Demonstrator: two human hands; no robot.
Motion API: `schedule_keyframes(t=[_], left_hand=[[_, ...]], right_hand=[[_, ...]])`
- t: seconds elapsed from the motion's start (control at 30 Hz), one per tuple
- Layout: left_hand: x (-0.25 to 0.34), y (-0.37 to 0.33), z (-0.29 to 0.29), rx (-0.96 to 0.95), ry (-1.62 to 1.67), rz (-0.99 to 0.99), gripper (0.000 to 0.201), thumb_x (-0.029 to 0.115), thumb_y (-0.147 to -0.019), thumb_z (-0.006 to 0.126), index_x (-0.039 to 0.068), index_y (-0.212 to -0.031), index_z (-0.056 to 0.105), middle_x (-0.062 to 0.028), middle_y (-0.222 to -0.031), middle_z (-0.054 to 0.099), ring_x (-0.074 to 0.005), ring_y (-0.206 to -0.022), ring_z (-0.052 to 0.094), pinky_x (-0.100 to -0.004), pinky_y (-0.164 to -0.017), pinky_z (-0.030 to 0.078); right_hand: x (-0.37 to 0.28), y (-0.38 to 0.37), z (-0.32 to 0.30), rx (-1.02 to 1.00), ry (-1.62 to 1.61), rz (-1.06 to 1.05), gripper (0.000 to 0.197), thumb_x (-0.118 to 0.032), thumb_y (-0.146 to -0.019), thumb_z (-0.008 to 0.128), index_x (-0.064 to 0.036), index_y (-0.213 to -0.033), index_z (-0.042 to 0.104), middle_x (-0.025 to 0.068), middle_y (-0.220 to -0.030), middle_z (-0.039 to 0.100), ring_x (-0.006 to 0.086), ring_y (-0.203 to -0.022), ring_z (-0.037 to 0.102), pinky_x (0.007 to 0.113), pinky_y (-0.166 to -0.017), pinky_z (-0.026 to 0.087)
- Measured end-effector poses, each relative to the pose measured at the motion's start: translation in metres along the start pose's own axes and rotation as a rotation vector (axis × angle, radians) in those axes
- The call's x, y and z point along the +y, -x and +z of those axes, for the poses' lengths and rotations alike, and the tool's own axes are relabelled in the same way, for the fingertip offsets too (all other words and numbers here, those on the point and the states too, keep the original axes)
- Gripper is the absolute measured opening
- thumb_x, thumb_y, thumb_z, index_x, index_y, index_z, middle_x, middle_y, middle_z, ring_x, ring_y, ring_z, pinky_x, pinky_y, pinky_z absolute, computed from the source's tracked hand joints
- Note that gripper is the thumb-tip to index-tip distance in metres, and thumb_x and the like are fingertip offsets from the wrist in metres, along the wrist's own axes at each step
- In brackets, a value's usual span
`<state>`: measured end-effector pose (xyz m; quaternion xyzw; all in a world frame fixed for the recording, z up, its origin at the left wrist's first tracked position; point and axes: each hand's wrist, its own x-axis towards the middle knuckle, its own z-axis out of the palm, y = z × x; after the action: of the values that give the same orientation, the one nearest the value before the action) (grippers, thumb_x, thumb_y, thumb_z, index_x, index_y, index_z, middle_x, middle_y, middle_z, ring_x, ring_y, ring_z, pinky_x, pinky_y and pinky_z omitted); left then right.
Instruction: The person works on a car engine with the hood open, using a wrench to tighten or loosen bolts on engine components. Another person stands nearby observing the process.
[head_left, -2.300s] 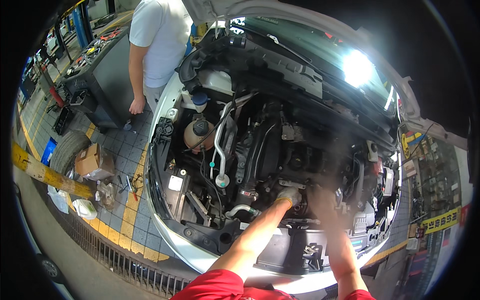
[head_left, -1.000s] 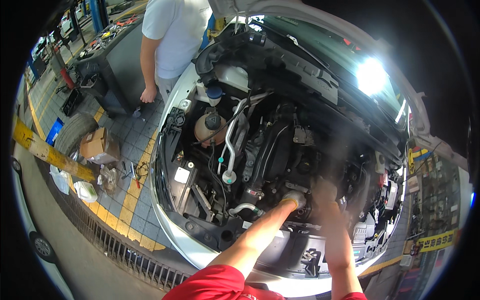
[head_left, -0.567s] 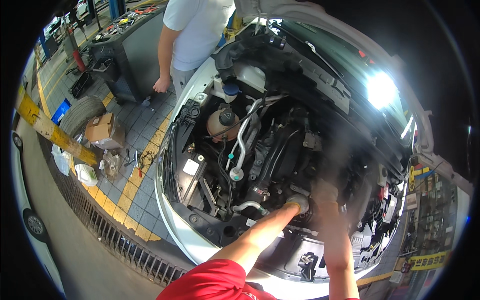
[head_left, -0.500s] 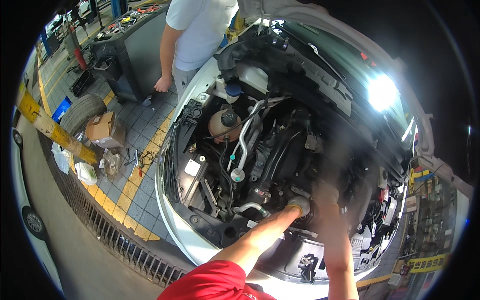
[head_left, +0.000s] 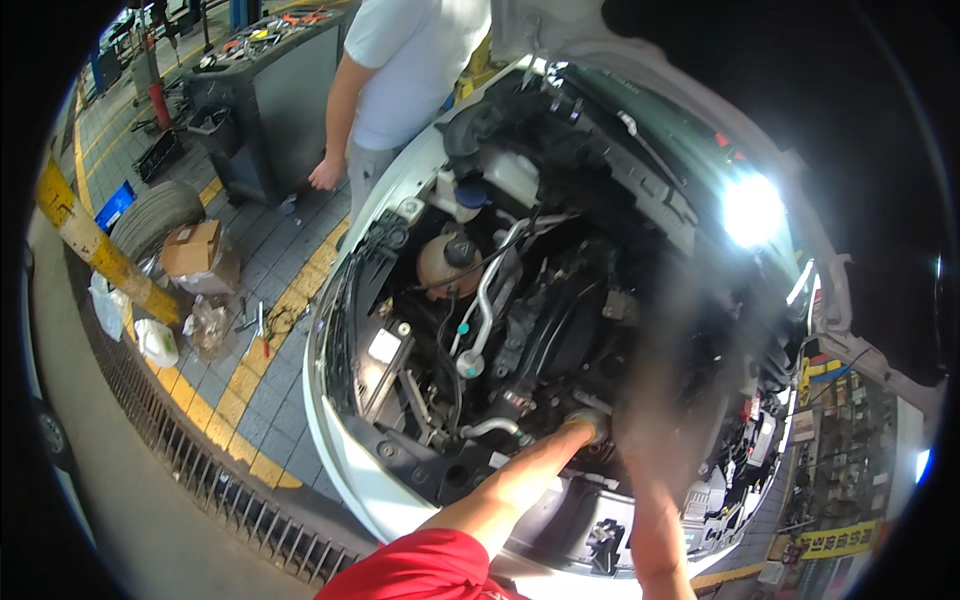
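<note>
My left hand (head_left: 588, 424), in a pale work glove, reaches down into the engine bay of a white car (head_left: 335, 440) behind the front crossmember. Its fingers are hidden among the dark engine parts, close to a metal bracket (head_left: 592, 402). Beside it on the right, my right hand (head_left: 645, 440) is also down in the bay. A hazy smear across the picture blurs that hand, so its fingers and anything in them do not show. Left of my hands lie a silver pipe (head_left: 487, 310), a bent hose end (head_left: 495, 427) and a thick black duct (head_left: 550, 340).
The raised bonnet (head_left: 690, 60) arches overhead, with a bright lamp (head_left: 752, 210) beneath. A person in a white shirt (head_left: 415, 75) stands at the car's far left side. A coolant tank (head_left: 447, 268) sits in the bay. Tools (head_left: 262, 325) and a cardboard box (head_left: 195, 255) lie on the floor.
The view has shifted slightly, so the car sits a little lower in it. My left hand stays at nearly the same spot; the right hand's glove is harder to make out.
</note>
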<state>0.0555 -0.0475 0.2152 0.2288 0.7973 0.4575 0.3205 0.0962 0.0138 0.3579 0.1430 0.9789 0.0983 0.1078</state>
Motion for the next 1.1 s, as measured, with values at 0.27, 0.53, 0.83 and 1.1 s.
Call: schedule_keyframes(t=[0.27,0.53,0.83,1.1], left_hand=[[-0.034,-0.044,0.038,0.051,-0.106,-0.024,0.035,0.027,-0.099,0.060,0.009,-0.120,0.082,-0.0194,-0.130,0.077,-0.0376,-0.118,0.075,-0.0492,-0.097,0.059],[-0.033,-0.052,0.052,0.017,-0.100,-0.127,0.036,0.027,-0.094,0.062,0.008,-0.117,0.084,-0.0214,-0.132,0.075,-0.0374,-0.121,0.074,-0.0465,-0.102,0.059],[0.008,0.011,-0.014,-0.046,-0.092,-0.124,0.038,0.022,-0.092,0.060,0.003,-0.117,0.082,-0.0245,-0.130,0.074,-0.0399,-0.121,0.073,-0.0478,-0.103,0.058],[0.004,0.020,-0.020,-0.039,-0.074,-0.147,0.041,0.026,-0.095,0.060,0.007,-0.124,0.081,-0.0217,-0.134,0.074,-0.0388,-0.126,0.071,-0.0489,-0.103,0.059]], right_hand=[[-0.007,0.026,-0.020,0.108,-0.063,-0.054,0.058,-0.054,-0.111,0.039,-0.0112,-0.123,0.076,0.0285,-0.105,0.078,0.0477,-0.102,0.076,0.058,-0.093,0.060],[0.010,-0.043,0.002,0.038,0.034,-0.115,0.057,-0.055,-0.111,0.042,-0.0113,-0.123,0.076,0.0254,-0.115,0.078,0.0438,-0.110,0.075,0.054,-0.097,0.059],[-0.008,-0.041,-0.015,0.095,-0.051,0.002,0.060,-0.059,-0.109,0.042,-0.0102,-0.120,0.076,0.0264,-0.109,0.079,0.0431,-0.105,0.077,0.055,-0.092,0.060],[-0.003,0.002,-0.013,0.081,-0.058,-0.072,0.050,-0.050,-0.109,0.046,-0.0104,-0.113,0.076,0.0251,-0.095,0.079,0.0445,-0.091,0.078,0.057,-0.083,0.061]])
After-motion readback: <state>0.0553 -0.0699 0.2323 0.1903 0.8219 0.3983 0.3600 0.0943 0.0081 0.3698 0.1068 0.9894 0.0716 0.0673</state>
